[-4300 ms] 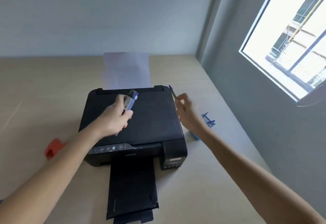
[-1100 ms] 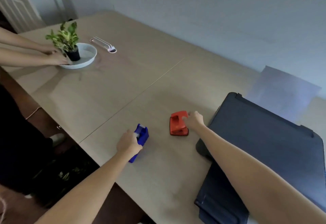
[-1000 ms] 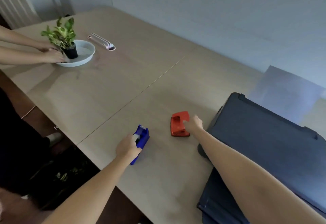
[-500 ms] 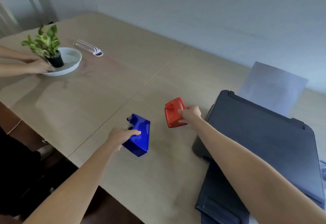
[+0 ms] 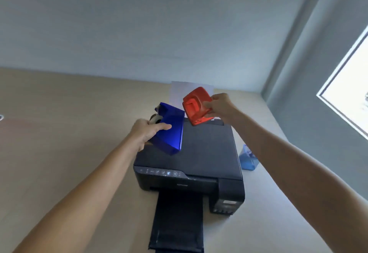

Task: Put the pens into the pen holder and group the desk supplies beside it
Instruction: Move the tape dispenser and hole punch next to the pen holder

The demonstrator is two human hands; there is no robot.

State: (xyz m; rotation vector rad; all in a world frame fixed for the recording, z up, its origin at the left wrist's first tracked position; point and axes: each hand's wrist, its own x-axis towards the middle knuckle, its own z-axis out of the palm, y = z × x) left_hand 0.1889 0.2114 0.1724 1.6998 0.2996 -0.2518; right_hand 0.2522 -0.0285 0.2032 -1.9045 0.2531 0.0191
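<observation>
My left hand [image 5: 147,131] grips a blue tape dispenser [image 5: 170,131] and holds it in the air above the left side of the black printer [image 5: 203,153]. My right hand [image 5: 219,105] grips a red hole punch [image 5: 196,106], raised above the printer's back edge, tilted with its underside toward me. A translucent blue pen holder [image 5: 248,159] stands on the table just right of the printer, partly hidden by it. Its contents are too blurred to make out.
The printer sits mid-table with its black output tray [image 5: 178,221] pulled out toward me and a white sheet [image 5: 179,91] upright in its rear feed. A grey wall [image 5: 310,113] bounds the table on the right. The beige tabletop [image 5: 59,133] stretches left.
Both hands lifted the tape dispenser and the hole punch off the table left of the printer and carried them right, above the printer. My view swung right; the plant and other person left the frame.
</observation>
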